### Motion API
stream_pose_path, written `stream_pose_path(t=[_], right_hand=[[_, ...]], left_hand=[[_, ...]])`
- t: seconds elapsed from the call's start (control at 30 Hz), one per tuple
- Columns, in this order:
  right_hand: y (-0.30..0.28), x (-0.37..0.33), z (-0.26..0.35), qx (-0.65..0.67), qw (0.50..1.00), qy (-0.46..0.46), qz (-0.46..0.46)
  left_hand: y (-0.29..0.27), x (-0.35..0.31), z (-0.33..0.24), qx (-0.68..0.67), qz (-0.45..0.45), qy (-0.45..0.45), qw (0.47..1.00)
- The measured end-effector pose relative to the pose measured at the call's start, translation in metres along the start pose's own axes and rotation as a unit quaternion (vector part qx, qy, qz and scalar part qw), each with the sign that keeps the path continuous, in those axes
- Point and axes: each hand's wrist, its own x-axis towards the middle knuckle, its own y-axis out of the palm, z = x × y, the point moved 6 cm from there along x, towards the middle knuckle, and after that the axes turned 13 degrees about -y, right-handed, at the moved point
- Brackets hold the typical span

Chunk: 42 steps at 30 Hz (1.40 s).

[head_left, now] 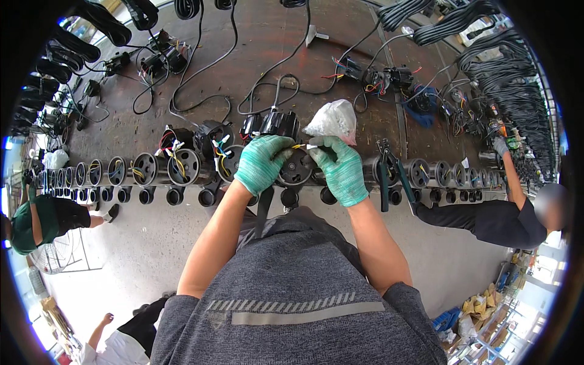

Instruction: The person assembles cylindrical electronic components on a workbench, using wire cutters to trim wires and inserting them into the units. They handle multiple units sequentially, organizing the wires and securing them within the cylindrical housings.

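Both my hands wear green gloves with grey fingertips and meet at the bench's near edge. Between finger and thumb, my left hand (263, 163) pinches a thin yellow wire (297, 146). My right hand (342, 169) pinches a small white connector (311, 146) close to that wire's end; whether they are joined I cannot tell. Below the fingertips sits a round black housing (294, 169) with its open face up. Just behind it lies a glossy black cylindrical cover (280, 124), a cord rising from it. A white plastic bag (334, 120) rests behind my right hand.
Dark-green-handled pliers (385, 174) stand right of my right hand. Several round housings (184, 166) line the bench edge. Black cords and wired covers (164, 61) lie across the brown bench (267, 36), near a hammer (316, 36). Co-workers (499, 222) are at both sides.
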Motion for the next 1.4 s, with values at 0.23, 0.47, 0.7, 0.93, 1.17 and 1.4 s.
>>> stream_pose_path(t=[0.23, 0.47, 0.7, 0.93, 1.17, 1.4], right_hand=[[0.010, 0.010, -0.001, -0.093, 0.993, -0.065, 0.037], [0.022, 0.025, 0.015, -0.263, 0.947, -0.102, 0.151], [-0.044, 0.001, 0.084, -0.330, 0.934, -0.133, 0.015], [-0.149, -0.064, 0.027, -0.650, 0.750, 0.086, 0.086], [-0.117, -0.036, 0.050, -0.565, 0.817, -0.066, 0.097], [-0.033, -0.006, 0.049, -0.575, 0.777, -0.087, 0.244]], left_hand=[[-0.003, -0.002, -0.005, -0.001, 0.008, -0.001, 1.000], [-0.006, -0.003, -0.007, 0.013, 0.019, 0.022, 0.999], [-0.004, -0.003, -0.001, -0.026, 0.014, 0.013, 0.999], [0.000, 0.001, 0.000, -0.031, 0.021, 0.006, 0.999], [-0.003, -0.002, -0.001, -0.009, 0.018, 0.001, 1.000], [-0.001, -0.002, 0.004, -0.012, 0.014, 0.003, 1.000]])
